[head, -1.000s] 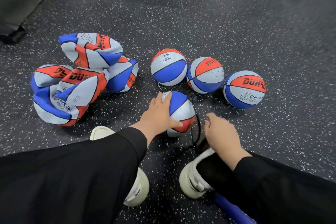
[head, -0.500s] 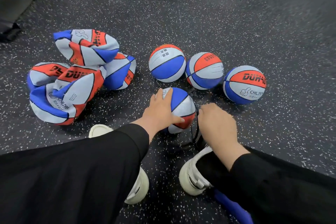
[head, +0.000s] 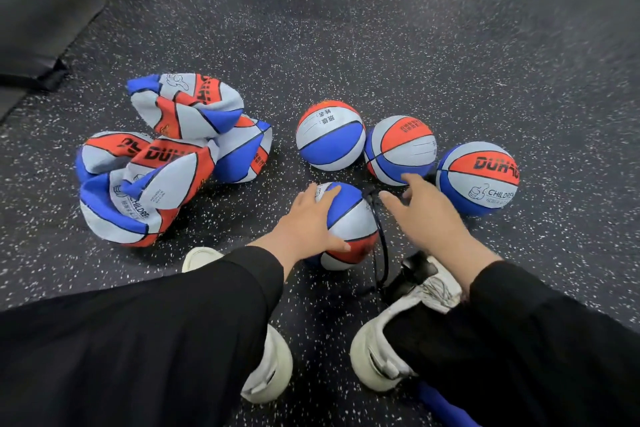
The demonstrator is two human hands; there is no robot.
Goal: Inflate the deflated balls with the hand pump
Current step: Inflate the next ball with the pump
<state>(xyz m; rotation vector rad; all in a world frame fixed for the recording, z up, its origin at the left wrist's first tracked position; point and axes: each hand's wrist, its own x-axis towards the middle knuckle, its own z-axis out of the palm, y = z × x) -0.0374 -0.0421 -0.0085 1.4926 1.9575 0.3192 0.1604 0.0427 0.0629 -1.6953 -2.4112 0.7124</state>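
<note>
Item: round blue, white and red rubber ball [head: 349, 218] on the black speckled rubber floor [head: 450, 62], between the two white shoes and the row of inflated balls. Left hand [head: 308, 229] rests spread over its left side, fingers straight, steadying it. Thin black pump hose [head: 381, 246] runs from the ball's upper right edge down to the black pump base [head: 412, 270] by the right white shoe [head: 398, 333]. Right hand [head: 426, 218] hovers just beside the hose end, fingers loosely extended, holding nothing.

Risks, judged: pulling the hose end at an angle may bend the needle or let air escape; the ball may roll if the left hand lifts early; the hose, looped near the right shoe, may snag.

Surroundings: three round inflated balls of the same colours [head: 330, 135], [head: 401, 149], [head: 479, 178] sit close behind, the middle one almost touching the right fingertips, crowding the reach. Heap of crumpled deflated balls [head: 162, 163] lies to the left, well apart. Blue pump cylinder [head: 440, 406] shows under the right leg, mostly hidden. Left white shoe [head: 270, 357] stands near the ball.
</note>
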